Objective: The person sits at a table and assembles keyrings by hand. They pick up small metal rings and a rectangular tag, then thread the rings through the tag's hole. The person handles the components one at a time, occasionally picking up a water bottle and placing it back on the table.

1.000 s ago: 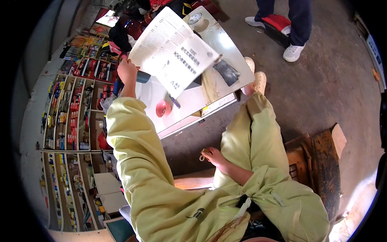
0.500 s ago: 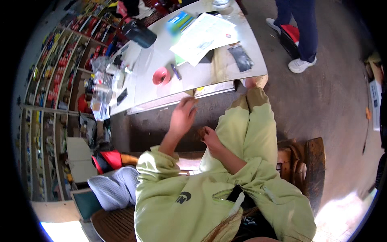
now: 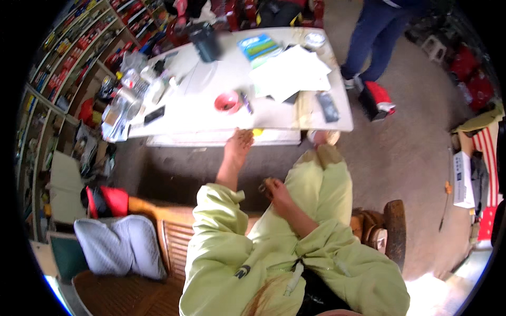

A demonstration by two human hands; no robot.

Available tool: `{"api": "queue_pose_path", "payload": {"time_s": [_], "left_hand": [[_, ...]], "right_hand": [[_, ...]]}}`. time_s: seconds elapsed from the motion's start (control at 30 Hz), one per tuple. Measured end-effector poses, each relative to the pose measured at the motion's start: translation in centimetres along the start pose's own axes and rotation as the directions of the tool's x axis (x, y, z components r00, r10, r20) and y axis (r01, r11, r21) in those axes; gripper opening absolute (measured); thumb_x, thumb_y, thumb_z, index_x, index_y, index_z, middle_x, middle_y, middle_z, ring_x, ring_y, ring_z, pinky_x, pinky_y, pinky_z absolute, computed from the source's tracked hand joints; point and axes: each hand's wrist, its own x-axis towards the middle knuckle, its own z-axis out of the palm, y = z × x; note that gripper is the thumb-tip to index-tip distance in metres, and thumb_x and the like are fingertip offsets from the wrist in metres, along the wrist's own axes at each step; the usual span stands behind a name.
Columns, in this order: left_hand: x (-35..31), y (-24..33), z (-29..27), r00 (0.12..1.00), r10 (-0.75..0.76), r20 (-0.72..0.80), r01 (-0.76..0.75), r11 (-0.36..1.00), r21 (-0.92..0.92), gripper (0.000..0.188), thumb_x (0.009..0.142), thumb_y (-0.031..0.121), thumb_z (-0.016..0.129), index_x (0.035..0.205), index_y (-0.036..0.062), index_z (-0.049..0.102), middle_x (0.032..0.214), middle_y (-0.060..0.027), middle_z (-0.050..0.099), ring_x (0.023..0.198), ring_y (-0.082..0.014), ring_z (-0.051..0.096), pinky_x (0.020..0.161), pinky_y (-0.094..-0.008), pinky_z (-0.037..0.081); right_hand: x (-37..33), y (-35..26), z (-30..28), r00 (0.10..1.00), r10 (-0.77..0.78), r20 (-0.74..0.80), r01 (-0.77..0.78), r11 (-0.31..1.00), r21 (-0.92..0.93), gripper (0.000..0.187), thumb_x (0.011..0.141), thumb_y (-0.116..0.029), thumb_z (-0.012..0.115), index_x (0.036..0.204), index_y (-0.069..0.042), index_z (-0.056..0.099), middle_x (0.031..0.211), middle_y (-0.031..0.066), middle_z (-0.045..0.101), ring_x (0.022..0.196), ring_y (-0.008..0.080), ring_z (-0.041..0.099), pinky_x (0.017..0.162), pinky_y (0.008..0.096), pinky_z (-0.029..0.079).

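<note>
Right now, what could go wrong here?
The left hand is by the table's front edge, near the pink bowl and pen: a forward reach might knock either. The phone lies close to that edge and could get swept off. The small ring-like object in the right hand could fall if grip loosens.

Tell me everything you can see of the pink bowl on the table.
The pink bowl is small, round and smooth-looking, perhaps plastic or ceramic. It sits upright on the white table, toward the near edge, its open top showing something dark inside, too blurred to identify. A dark pen lies close by its right side; contact is unclear. No hand touches it; the left hand is nearest.
</note>
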Motion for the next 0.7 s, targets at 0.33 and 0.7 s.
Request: {"api": "queue_pose_path", "payload": {"time_s": [0.33, 0.7], "left_hand": [[11.8, 5.5, 2.1, 0.995, -0.036, -0.094, 0.018, 0.983, -0.185, 0.017, 0.086, 0.016, 0.046, 0.072, 0.0076, 0.05, 0.056, -0.0005, 0.05, 0.044, -0.0097, 0.045, 0.038, -0.0197, 0.037], [2.6, 11.7, 2.9, 0.983, 0.161, -0.09, -0.14, 0.969, 0.204, 0.02, 0.084, 0.011, 0.042, 0.085, 0.0015, 0.059, 0.055, 0.0013, 0.042, 0.044, -0.0087, 0.037, 0.039, -0.0219, 0.027]], "right_hand": [[-0.4, 1.9, -0.2, 0.999, -0.046, 0.028, 0.041, 0.986, 0.162, 0.022, 0.09, -0.03, 0.054, 0.08, -0.011, 0.047, 0.067, -0.0039, 0.037, 0.059, 0.0066, 0.036, 0.053, 0.0231, 0.032], [-0.6, 1.4, -0.3, 0.997, -0.052, 0.06, 0.043, 0.99, 0.134, 0.021, 0.09, -0.029, 0.054, 0.081, -0.011, 0.049, 0.068, -0.0046, 0.041, 0.059, 0.0054, 0.036, 0.055, 0.0217, 0.032]]}}
